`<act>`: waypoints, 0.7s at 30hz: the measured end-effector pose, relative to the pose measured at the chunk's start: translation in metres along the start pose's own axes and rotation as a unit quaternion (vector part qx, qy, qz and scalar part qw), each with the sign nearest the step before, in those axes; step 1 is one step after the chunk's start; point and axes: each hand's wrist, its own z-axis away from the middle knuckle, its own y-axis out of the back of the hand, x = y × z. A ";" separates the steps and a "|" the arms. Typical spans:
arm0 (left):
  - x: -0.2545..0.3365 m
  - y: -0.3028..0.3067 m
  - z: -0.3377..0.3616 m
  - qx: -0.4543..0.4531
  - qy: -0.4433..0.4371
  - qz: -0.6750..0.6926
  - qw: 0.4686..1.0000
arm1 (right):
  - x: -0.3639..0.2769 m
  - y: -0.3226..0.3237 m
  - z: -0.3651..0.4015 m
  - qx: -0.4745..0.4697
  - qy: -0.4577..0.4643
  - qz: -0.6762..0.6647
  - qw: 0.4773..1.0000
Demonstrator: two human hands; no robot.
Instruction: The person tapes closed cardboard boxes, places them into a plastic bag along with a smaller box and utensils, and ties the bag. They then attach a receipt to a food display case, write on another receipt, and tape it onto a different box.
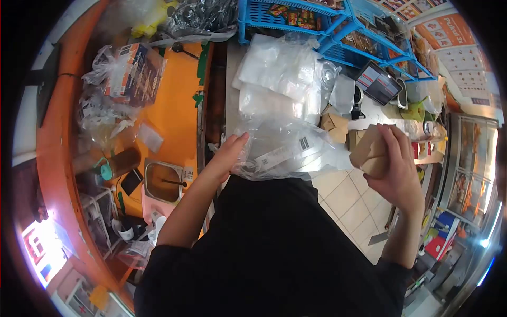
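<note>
My right hand point(397, 170) is raised over the tiled floor and holds a brown paper bag point(368, 153) by its side. My left hand point(228, 153) rests on the edge of a clear plastic bag point(288, 150) full of stacked lids or containers with a white label. That bag lies at the front of the counter, just ahead of my black shirt.
More clear plastic packs point(277, 71) pile up behind. Blue baskets point(296, 16) with snacks stand at the back. A tablet screen point(378, 83) and brown boxes point(334, 124) sit to the right. An orange counter point(177, 105) with a metal sauce tub point(162, 181) lies left.
</note>
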 end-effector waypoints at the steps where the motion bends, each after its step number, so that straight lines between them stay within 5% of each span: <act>1: 0.001 0.001 -0.003 -0.006 0.003 0.000 1.000 | -0.020 0.011 -0.004 0.006 0.036 -0.026 0.999; 3: 0.003 0.001 -0.005 -0.035 -0.014 0.028 0.999 | -0.050 0.003 -0.015 0.013 0.133 -0.108 0.985; 6: 0.007 0.002 -0.006 -0.012 -0.005 -0.011 1.000 | -0.090 -0.046 -0.055 -0.108 0.206 -0.214 0.949; 9: 0.006 0.009 -0.009 -0.030 -0.087 -0.012 0.996 | -0.116 -0.142 -0.092 -0.130 0.151 -0.130 0.971; 12: -0.009 0.020 -0.029 0.023 -0.090 -0.029 0.995 | -0.120 -0.219 -0.112 -0.146 0.190 0.022 0.971; 19: -0.009 0.008 -0.032 0.135 -0.179 -0.122 0.967 | -0.110 -0.346 -0.123 -0.049 0.239 -0.003 0.970; 21: -0.012 0.007 -0.030 0.192 -0.288 -0.118 0.931 | -0.107 -0.331 -0.112 -0.004 0.243 -0.006 0.970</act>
